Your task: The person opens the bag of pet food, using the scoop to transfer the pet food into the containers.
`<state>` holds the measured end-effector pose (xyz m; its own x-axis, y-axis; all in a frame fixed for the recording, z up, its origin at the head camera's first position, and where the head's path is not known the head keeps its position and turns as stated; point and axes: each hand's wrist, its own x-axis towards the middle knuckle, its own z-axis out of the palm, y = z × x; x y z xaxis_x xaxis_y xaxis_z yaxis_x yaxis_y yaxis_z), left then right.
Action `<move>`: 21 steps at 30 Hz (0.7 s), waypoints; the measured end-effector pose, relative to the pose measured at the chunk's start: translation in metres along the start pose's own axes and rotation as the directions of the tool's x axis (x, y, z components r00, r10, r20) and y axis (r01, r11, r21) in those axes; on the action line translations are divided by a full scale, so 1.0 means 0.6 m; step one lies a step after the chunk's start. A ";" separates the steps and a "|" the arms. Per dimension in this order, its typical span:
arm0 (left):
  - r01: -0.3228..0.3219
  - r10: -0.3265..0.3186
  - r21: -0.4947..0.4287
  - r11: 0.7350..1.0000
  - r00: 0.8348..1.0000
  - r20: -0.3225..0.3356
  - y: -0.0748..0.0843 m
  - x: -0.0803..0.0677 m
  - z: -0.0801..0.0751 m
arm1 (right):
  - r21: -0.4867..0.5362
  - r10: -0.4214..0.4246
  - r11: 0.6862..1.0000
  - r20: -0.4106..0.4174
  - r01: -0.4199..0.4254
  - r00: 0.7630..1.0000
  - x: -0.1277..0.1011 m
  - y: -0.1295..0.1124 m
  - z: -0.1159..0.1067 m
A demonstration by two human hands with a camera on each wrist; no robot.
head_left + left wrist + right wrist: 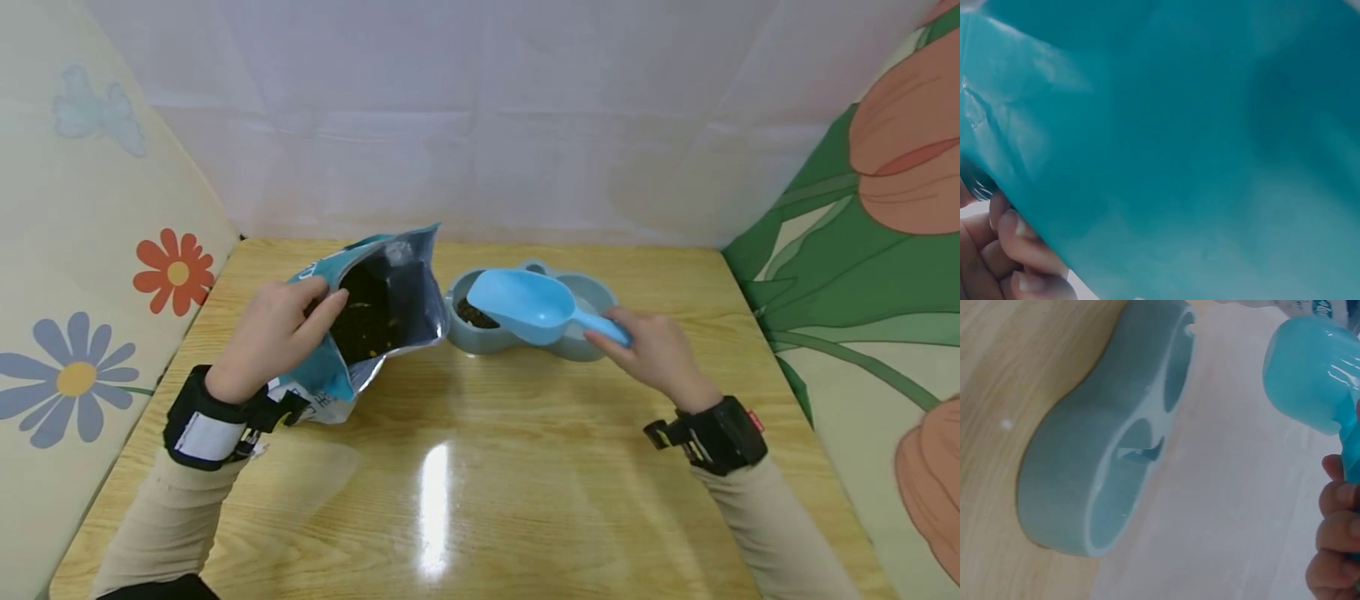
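Note:
A teal foil bag (375, 312) of dark pellets stands open on the wooden table (480, 467), tilted toward the right. My left hand (273, 333) grips its rim, thumb over the mouth; the bag's teal side (1179, 144) fills the left wrist view, with my fingers (1010, 250) curled behind it. My right hand (648, 350) holds the handle of a light blue scoop (525, 304) above a grey-blue double bowl (581, 292). The scoop (1310, 375) looks empty. The bowl's left well holds some dark pellets (474, 314). The double bowl (1085, 462) lies below the scoop in the right wrist view.
Fabric walls with flower prints close in the table on the left (90, 350) and right (885, 250); a pale sheet (480, 117) hangs behind. Bare tabletop lies in front of the bag and bowl.

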<state>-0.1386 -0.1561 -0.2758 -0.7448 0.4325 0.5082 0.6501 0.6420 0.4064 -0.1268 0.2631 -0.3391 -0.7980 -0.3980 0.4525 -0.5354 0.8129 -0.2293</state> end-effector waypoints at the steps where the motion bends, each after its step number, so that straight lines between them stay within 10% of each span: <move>1: 0.000 0.000 0.000 1.000 1.000 0.001 0.001 0.000 0.000 | 0.013 -0.006 1.000 -0.010 0.006 1.000 0.001 -0.002 -0.004; 21: 0.020 -0.020 0.002 1.000 1.000 0.014 0.006 0.002 -0.003 | 0.018 -0.177 0.984 -0.045 0.178 0.983 0.031 -0.051 -0.076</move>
<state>-0.1369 -0.1547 -0.2722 -0.7598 0.4283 0.4891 0.6347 0.6518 0.4151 -0.1124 0.2503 -0.2843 -0.6777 -0.5160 0.5240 -0.6736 0.7214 -0.1608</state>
